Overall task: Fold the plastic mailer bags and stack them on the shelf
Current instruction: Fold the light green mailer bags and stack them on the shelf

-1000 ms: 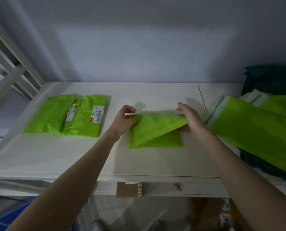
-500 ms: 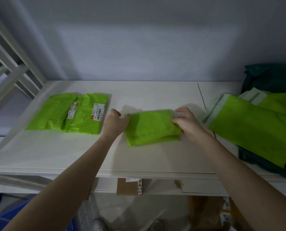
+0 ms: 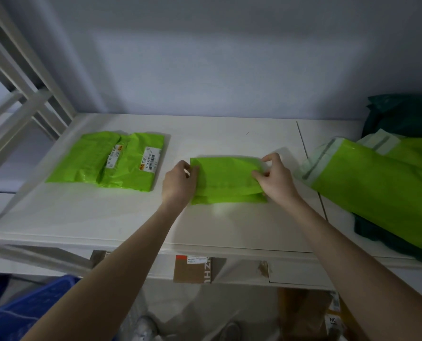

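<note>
While you are working at the white shelf [image 3: 136, 217], you are holding a folded green mailer [image 3: 226, 179] flat on it between both hands, probably so the slippery plastic is not springing open. Your left hand [image 3: 179, 182] is gripping the left edge with curled fingers, and your right hand [image 3: 275, 179] is pinching the right end between thumb and fingers, seemingly tucking or creasing that end. The finished stack [image 3: 109, 162] is lying further left on the same shelf, apart from your hands, which seems to be where this mailer is heading. The unfolded mailers [image 3: 377, 183] are waiting at the right, draped over dark green bags [image 3: 402, 114]. Two white labels [image 3: 151, 159] on the stack are showing barcodes and digits too small to read reliably. Below the shelf, a cardboard box [image 3: 192, 269] is showing the sideways letters "ZHO".
</note>
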